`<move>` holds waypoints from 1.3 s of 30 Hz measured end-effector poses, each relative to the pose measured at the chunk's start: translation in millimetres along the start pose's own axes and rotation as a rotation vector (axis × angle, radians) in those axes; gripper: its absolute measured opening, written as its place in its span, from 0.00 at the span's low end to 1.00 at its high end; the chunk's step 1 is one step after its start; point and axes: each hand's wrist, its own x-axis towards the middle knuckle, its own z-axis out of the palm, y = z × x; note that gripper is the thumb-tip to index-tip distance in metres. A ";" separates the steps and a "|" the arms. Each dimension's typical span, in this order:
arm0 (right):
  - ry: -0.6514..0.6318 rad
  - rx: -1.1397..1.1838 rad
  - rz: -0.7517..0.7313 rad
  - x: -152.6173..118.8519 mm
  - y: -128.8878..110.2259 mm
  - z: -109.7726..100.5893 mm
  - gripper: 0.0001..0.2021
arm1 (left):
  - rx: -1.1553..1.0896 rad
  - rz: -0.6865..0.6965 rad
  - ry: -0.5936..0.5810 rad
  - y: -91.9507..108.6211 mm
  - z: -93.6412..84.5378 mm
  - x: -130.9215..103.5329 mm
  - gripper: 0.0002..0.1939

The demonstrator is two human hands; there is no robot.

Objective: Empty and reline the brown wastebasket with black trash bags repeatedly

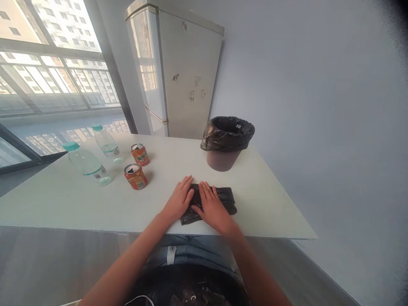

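A folded black plastic bag [227,199] lies flat near the front edge of the white table [172,163]. My left hand [179,199] rests on the bag's left end, palm down with fingers stretched forward. Flat on the middle of the bag is my right hand [213,207], its fingers extended and the thumb pointing left. Neither hand grips the bag; both press on its top. Parts of the bag are hidden under the hands.
Behind the bag stands a brownish bin [223,160] with a black liner [219,138] over its rim. Two orange cans [136,176] and two clear bottles with green caps [86,163] stand at the left. A refrigerator [191,63] and a wall [302,106] lie beyond.
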 end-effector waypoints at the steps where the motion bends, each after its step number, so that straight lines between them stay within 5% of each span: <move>1: -0.001 0.017 -0.033 -3.8 4.2 -8.3 0.38 | 0.019 0.021 -0.030 3.2 0.5 0.3 0.30; 6: 0.032 0.046 -0.031 -19.2 40.5 -39.2 0.32 | 0.171 0.100 -0.112 8.0 6.9 -0.6 0.29; 13: -0.076 -0.046 -0.050 -19.9 69.9 -0.4 0.34 | 0.211 0.075 -0.104 3.6 3.3 -2.0 0.32; 17: -0.064 -0.064 -0.068 -18.2 65.2 4.5 0.34 | 0.183 0.229 -0.068 10.9 -13.5 -2.7 0.27; 21: 0.072 -0.021 -0.076 -28.6 61.1 -12.6 0.36 | 0.208 0.386 -0.187 20.4 -26.3 -14.0 0.22; 24: 0.240 0.086 -0.051 -47.4 65.4 -32.7 0.24 | 0.272 0.388 -0.217 23.6 -31.6 -28.1 0.31; 27: 0.197 0.201 -0.051 -64.5 71.2 -47.2 0.14 | 0.280 0.365 -0.219 22.2 -36.6 -39.2 0.40; 32: -0.032 0.186 -0.041 -80.3 68.1 -41.2 0.30 | 0.273 0.356 -0.318 16.4 -39.8 -50.6 0.44; 36: -0.016 0.100 -0.079 -98.5 63.8 -23.4 0.37 | 0.322 0.367 -0.301 13.8 -38.5 -61.5 0.23; 39: 0.053 0.072 -0.127 -112.9 63.4 -11.7 0.34 | 0.332 0.371 -0.290 14.8 -40.5 -69.4 0.23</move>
